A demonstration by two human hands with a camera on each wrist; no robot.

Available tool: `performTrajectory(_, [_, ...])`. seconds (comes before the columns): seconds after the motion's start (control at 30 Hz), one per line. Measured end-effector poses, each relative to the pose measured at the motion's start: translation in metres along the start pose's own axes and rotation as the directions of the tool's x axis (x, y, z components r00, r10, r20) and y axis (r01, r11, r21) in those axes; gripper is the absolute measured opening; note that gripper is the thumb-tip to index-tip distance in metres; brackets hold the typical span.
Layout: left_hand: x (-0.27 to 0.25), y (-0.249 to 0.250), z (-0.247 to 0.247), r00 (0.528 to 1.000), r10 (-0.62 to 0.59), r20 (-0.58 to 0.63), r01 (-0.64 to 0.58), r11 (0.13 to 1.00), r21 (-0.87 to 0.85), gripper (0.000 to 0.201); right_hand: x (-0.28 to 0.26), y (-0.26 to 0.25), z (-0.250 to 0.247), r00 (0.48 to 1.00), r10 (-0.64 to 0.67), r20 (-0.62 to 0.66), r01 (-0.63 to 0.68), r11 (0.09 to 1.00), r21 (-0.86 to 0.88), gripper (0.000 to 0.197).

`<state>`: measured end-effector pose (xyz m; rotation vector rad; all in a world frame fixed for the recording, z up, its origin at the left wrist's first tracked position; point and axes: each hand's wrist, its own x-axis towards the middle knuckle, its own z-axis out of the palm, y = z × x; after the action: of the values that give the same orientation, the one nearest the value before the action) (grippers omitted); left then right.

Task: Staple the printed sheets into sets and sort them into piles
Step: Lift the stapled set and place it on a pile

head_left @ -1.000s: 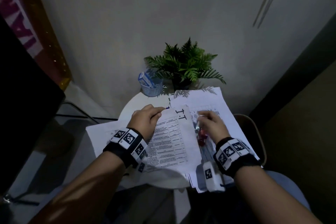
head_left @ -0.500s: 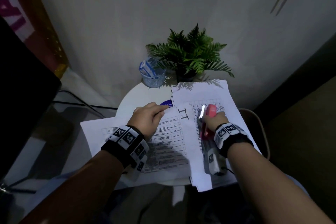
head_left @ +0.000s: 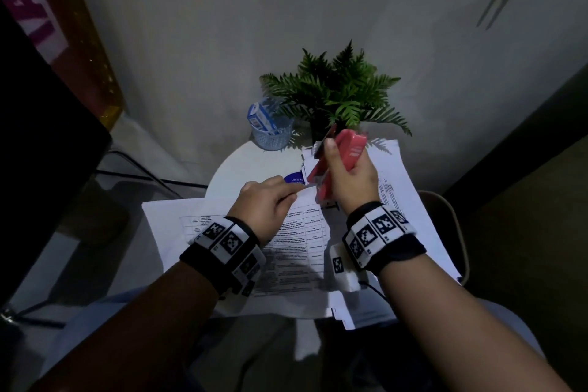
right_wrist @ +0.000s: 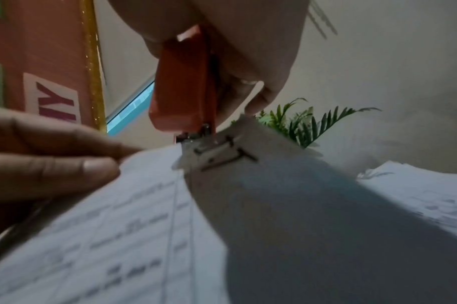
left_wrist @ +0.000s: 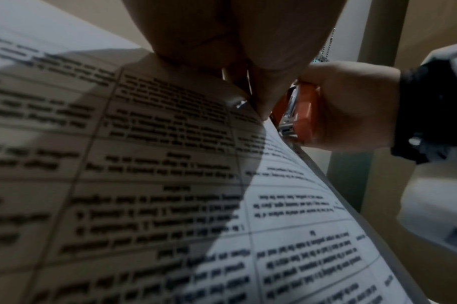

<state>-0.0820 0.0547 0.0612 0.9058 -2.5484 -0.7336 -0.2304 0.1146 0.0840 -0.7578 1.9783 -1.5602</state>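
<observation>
A set of printed sheets [head_left: 299, 251] with tables of text lies on the round white table [head_left: 241, 169]; its top corner is lifted. My left hand [head_left: 270, 204] pinches that corner [left_wrist: 238, 102]. My right hand [head_left: 350, 181] grips a red stapler [head_left: 346, 153], held nearly upright, its mouth at the lifted corner [right_wrist: 196, 139]. The left wrist view shows the stapler [left_wrist: 300, 115] just right of my pinching fingers [left_wrist: 261, 98]. In the right wrist view the stapler [right_wrist: 183, 86] bites the paper corner beside my left hand's fingertips [right_wrist: 97, 164]. A staple [right_wrist: 230, 142] shows in the folded sheet there.
More loose printed sheets [head_left: 397, 194] spread under my right wrist, and others [head_left: 178, 216] to the left. A potted fern [head_left: 337, 89] and a clear mesh cup with a small blue box [head_left: 270, 130] stand at the table's back. A chair edge [head_left: 451, 232] is right.
My right hand has lifted the stapler off the right-hand sheets and brought it upright to the corner. My left hand went from resting on the sheets to pinching the raised corner.
</observation>
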Motion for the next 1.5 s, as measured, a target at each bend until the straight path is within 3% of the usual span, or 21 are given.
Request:
performTrajectory(0.07, [-0.002,0.002,-0.001,1.000,0.017,-0.006,-0.017,1.000,-0.008,0.035,-0.002,0.004,0.004,1.000,-0.009,-0.024,0.007,0.997,-0.080,0.029])
performTrajectory(0.27, [-0.005,0.007,-0.003,0.997,0.057,-0.050,-0.058,0.998,-0.029,0.034,-0.006,0.006,0.016,0.993,0.007,-0.115,-0.020,0.994,-0.111,0.041])
performTrajectory(0.43, [-0.009,0.012,-0.004,0.998,0.069,0.004,-0.069,0.998,-0.009,0.037,0.001,0.004,0.019,0.990,-0.009,-0.138,-0.007,0.993,-0.118,0.039])
performTrajectory(0.57, [-0.012,0.012,-0.018,0.983,-0.111,0.146,0.077,0.973,0.217,0.034,0.003,-0.001,0.016,0.990,-0.053,-0.133,0.038,0.993,-0.116,0.034])
performTrajectory(0.63, [-0.014,0.008,-0.026,0.973,-0.171,0.154,0.116,0.943,0.314,0.027,0.002,-0.007,0.012,0.989,-0.048,-0.140,0.040,0.998,-0.056,0.030])
performTrajectory(0.73, [-0.016,0.000,-0.037,0.978,-0.194,0.074,0.165,0.943,0.289,0.019,0.002,-0.021,0.000,0.981,-0.022,-0.191,0.043,0.993,0.108,0.029])
performTrajectory(0.83, [-0.018,-0.005,-0.052,0.972,-0.219,-0.083,0.233,0.948,0.218,0.013,0.003,-0.032,-0.019,0.962,-0.012,-0.271,0.093,0.953,0.288,0.030])
performTrajectory(0.9, [-0.020,-0.006,-0.065,0.954,-0.237,-0.184,0.268,0.949,0.169,0.012,0.001,-0.031,-0.033,0.961,-0.026,-0.275,0.117,0.940,0.320,0.038])
performTrajectory(1.0, [-0.021,0.001,-0.077,0.904,-0.264,-0.336,0.285,0.958,0.013,0.012,-0.013,-0.018,-0.046,0.993,-0.025,-0.117,0.059,0.952,0.299,0.056])
performTrajectory(1.1, [-0.021,0.011,-0.078,0.829,-0.369,-0.421,0.308,0.928,-0.208,0.017,-0.034,0.002,-0.046,0.988,0.104,0.113,-0.124,0.975,0.187,0.070])
performTrajectory(1.17, [-0.019,0.015,-0.071,0.793,-0.454,-0.406,0.323,0.879,-0.351,0.020,-0.044,0.017,-0.042,0.948,0.188,0.256,-0.223,0.968,0.117,0.064])
performTrajectory(1.27, [-0.018,0.012,-0.054,0.763,-0.538,-0.358,0.375,0.820,-0.433,0.025,-0.051,0.032,-0.041,0.894,0.270,0.356,-0.298,0.954,0.025,0.081])
performTrajectory(1.4, [-0.015,-0.004,-0.025,0.805,-0.579,-0.128,0.494,0.775,-0.394,0.020,-0.046,0.042,-0.060,0.887,0.390,0.246,-0.403,0.915,0.004,0.050])
performTrajectory(1.5, [-0.015,-0.021,-0.001,0.840,-0.539,0.056,0.534,0.806,-0.254,0.028,-0.032,0.058,-0.078,0.911,0.400,0.105,-0.375,0.906,-0.196,0.045])
